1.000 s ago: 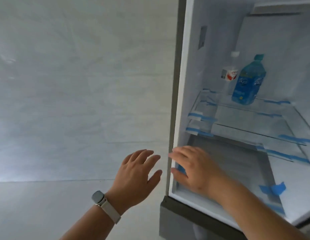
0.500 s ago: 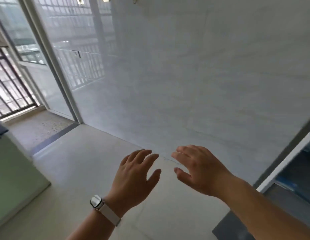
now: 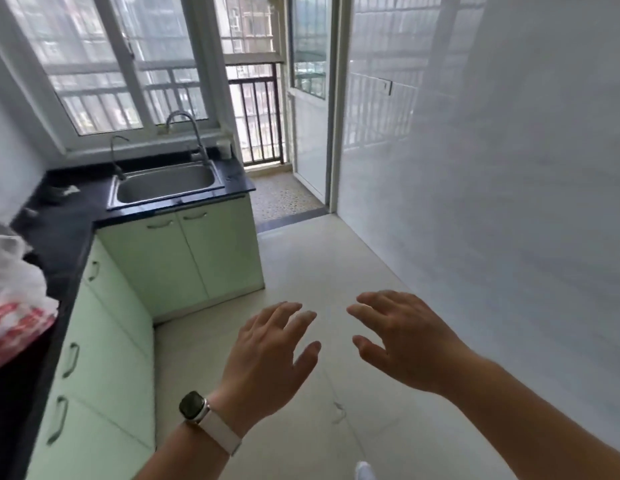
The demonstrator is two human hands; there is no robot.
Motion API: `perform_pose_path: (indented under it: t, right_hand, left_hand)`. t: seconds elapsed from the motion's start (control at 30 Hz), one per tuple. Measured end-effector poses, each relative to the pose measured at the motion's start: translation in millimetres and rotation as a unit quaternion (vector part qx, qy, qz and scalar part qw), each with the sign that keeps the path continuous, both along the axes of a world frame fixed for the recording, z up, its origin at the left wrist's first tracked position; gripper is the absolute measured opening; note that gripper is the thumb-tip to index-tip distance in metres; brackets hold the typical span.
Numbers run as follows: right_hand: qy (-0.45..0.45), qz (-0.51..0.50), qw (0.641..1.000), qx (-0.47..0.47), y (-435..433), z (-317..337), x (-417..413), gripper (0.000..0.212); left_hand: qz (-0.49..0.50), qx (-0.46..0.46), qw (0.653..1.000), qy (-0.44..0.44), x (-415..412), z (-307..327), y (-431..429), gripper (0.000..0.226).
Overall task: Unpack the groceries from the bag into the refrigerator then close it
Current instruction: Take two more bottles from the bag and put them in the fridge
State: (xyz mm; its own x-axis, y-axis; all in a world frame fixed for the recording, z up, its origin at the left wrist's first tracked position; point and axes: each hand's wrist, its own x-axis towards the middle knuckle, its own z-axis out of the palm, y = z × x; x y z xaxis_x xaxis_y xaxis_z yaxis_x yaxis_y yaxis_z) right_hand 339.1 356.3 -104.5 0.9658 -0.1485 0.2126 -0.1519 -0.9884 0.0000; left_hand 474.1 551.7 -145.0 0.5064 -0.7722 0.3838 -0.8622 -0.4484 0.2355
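A white plastic grocery bag (image 3: 14, 306) with red print sits on the black countertop (image 3: 64, 233) at the far left edge of the view, partly cut off. My left hand (image 3: 267, 358), with a watch on a pale strap at the wrist, hovers open over the floor with fingers spread. My right hand (image 3: 402, 336) floats beside it, also open and holding nothing. Both hands are well to the right of the bag. The refrigerator is out of view.
Pale green cabinets (image 3: 176, 261) run under the L-shaped counter. A steel sink (image 3: 164, 183) with two taps sits below the window. A balcony doorway (image 3: 263, 133) opens at the back. A white tiled wall (image 3: 492, 168) stands on the right, beige floor (image 3: 319, 271) between.
The view has swung left, away from the open refrigerator with its two bottles, past the wall, to the kitchen counter and bag. Both hands stayed open and empty in front of me.
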Motion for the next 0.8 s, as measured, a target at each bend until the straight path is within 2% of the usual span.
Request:
perform_pose_path:
  t: [0.17,0.5,0.8]
  right_hand:
    - [-0.004,0.088,0.996,0.01,-9.5,-9.9,82.7,0.046]
    - [0.003,0.228,0.972,0.061,-59.5,-6.4,222.2,0.045]
    - [0.046,0.387,0.919,0.059,-10.1,1.6,329.9,0.056]
  left_hand:
    - [0.087,0.027,0.996,-0.001,45.3,-0.5,13.6,0.045]
    - [0.229,0.056,0.972,-0.003,117.4,8.7,-15.0,0.044]
    - [0.399,0.038,0.916,-0.009,147.8,20.8,38.1,0.043]
